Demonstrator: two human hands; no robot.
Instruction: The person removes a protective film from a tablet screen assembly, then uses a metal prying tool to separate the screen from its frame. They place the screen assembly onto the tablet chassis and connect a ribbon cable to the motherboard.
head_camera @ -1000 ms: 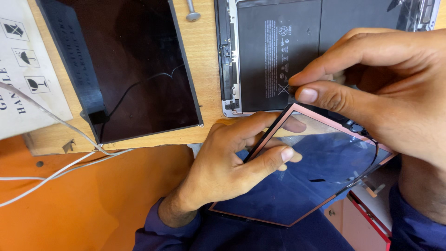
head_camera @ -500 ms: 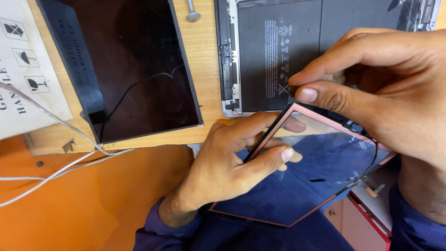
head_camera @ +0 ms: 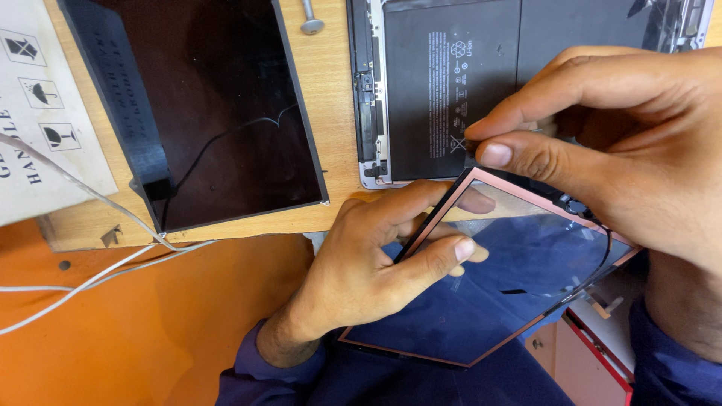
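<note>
My left hand (head_camera: 376,259) grips the left edge of a glass tablet screen panel (head_camera: 519,278) with a thin pink-copper border, thumb on top and fingers underneath. The panel is lifted and tilted over my lap. My right hand (head_camera: 609,143) pinches at the panel's upper corner, thumb and forefinger together on a small dark part, where a thin black cable (head_camera: 602,248) curves across the glass. Just behind lies the opened tablet body (head_camera: 451,90), its black battery exposed, on the wooden board (head_camera: 331,113).
A dark display panel (head_camera: 218,113) with a black strip lies at the left of the board. A screw (head_camera: 312,19) stands near the top. A cardboard box (head_camera: 37,113) and white cables (head_camera: 98,263) lie at the left over the orange surface (head_camera: 150,331). A red-edged drawer (head_camera: 594,353) is below right.
</note>
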